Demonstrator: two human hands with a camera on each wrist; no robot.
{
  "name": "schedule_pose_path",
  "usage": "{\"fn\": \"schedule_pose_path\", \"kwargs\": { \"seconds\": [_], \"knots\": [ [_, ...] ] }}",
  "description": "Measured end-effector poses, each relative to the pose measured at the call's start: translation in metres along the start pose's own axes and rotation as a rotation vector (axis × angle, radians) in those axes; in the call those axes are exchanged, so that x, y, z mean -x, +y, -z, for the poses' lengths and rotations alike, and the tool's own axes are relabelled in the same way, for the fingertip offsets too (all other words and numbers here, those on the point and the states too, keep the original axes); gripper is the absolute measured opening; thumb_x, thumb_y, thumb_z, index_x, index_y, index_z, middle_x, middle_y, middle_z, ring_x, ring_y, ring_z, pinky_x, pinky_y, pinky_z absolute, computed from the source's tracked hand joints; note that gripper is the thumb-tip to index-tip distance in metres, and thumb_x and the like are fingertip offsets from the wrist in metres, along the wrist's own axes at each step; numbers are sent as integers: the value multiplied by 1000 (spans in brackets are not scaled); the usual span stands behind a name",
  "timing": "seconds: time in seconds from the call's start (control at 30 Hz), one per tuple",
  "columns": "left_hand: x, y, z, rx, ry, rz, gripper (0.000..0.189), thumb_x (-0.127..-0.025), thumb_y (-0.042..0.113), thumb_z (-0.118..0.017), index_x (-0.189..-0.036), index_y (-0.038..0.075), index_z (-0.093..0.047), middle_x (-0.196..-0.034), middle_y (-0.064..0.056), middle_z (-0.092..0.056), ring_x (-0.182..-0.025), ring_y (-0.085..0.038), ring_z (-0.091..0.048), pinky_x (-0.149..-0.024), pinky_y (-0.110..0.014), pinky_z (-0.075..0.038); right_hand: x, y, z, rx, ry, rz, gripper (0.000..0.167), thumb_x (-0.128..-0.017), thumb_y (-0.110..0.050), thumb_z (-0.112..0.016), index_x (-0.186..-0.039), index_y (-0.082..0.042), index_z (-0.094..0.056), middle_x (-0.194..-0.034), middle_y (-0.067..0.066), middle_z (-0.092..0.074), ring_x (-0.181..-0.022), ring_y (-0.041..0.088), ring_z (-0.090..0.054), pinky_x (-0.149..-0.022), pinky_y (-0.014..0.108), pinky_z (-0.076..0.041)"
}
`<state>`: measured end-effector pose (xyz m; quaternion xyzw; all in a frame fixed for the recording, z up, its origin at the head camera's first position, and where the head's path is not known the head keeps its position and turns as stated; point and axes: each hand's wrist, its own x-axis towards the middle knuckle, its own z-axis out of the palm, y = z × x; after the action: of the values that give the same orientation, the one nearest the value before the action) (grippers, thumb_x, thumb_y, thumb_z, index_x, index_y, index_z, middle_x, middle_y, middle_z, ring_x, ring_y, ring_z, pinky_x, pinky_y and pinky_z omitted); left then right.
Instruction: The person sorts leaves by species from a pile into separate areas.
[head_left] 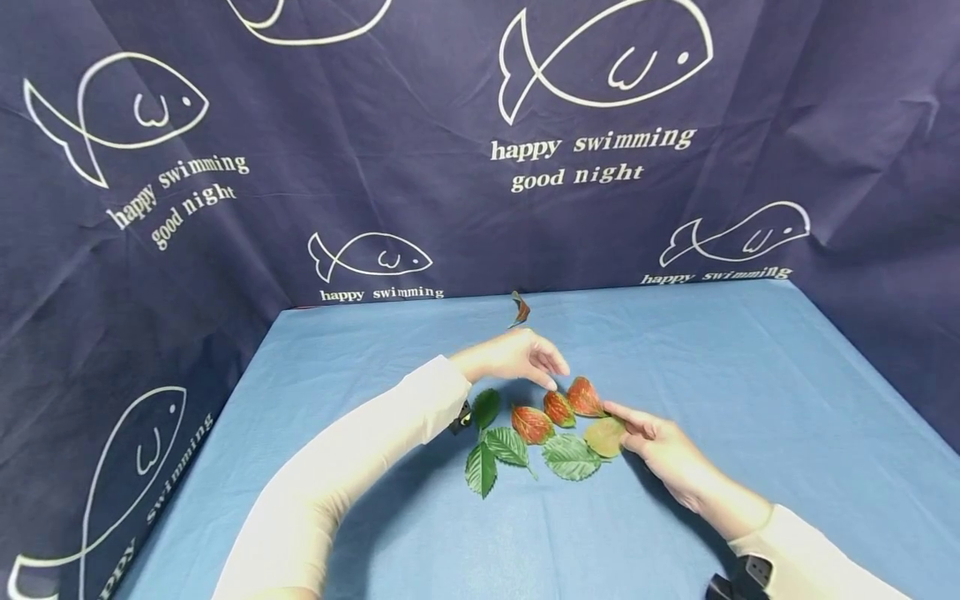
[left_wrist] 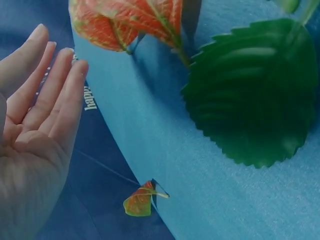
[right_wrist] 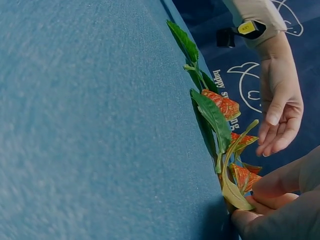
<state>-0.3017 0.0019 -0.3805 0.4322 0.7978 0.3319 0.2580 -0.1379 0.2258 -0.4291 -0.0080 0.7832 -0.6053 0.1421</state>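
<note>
- Yellow-green, rounded leaf (head_left: 603, 435) lies on the table at the right end of the cluster, its right edge at the thumb and forefinger of the right hand (head_left: 667, 460).
- Right hand: forefinger stretched out, thumb set apart from it; whether they pinch the leaf or merely touch it, I cannot tell.
- Three red-orange leaves with yellowish veins, the right one (head_left: 583, 397), the middle one (head_left: 558, 409) and the left one (head_left: 532, 424), form a slanting row just beyond.
- Left hand (head_left: 525, 357) hangs over the far side of this row, fingers loosely bent, thumb apart, holding nothing.
- Broad green serrated leaf (head_left: 570, 457) sits just left of the yellow-green one; three smaller green leaves (head_left: 507, 446) group farther left.
- Curled brownish-red leaf (head_left: 521, 310) rests well apart, by the table's far edge.
- Light-blue cloth (head_left: 600, 533) covers the table; navy fabric printed with white fish (head_left: 450, 167) hangs behind.
</note>
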Motion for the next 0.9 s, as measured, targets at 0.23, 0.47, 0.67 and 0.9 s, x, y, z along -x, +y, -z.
{"fn": "schedule_pose_path", "kwargs": {
  "seconds": [0.23, 0.47, 0.67, 0.9],
  "knots": [
    [-1, 5, -10, -39, -30, -15, 23, -82, 7, -75, -105, 4, -74, -101, -9, -75, -86, -5, -68, -80, -16, -54, 1, -1, -1, -9, -2, -7, 55, -96, -2, -47, -149, 0, -32, -155, 22, -29, -140, 36, -31, -112, 37, -34],
    [0, 6, -18, -128, -17, -15, 6, -83, 11, -76, -89, 11, -77, -87, 1, -75, -76, 0, -66, -73, -15, -54, 3, -4, -2, -27, 12, -22, 57, -95, -6, -51, -149, 0, -33, -154, 22, -31, -139, 36, -34, -114, 47, -26],
    [-1, 1, -21, -103, -23, -14, 4, -83, 11, -76, -86, 11, -77, -87, 1, -75, -75, -1, -65, -74, -16, -54, 2, -5, -3, -36, 31, -21, 60, -93, -11, -58, -148, -3, -35, -154, 19, -33, -140, 34, -33, -115, 46, -23],
    [1, -3, -21, -47, -25, 8, 4, -82, 10, -76, -87, 11, -77, -91, -1, -75, -78, -3, -66, -75, -18, -54, 3, -5, -2, -43, 22, -15, 62, -93, -13, -59, -149, -1, -34, -155, 20, -29, -143, 36, -27, -116, 47, -20]
  ]
}}
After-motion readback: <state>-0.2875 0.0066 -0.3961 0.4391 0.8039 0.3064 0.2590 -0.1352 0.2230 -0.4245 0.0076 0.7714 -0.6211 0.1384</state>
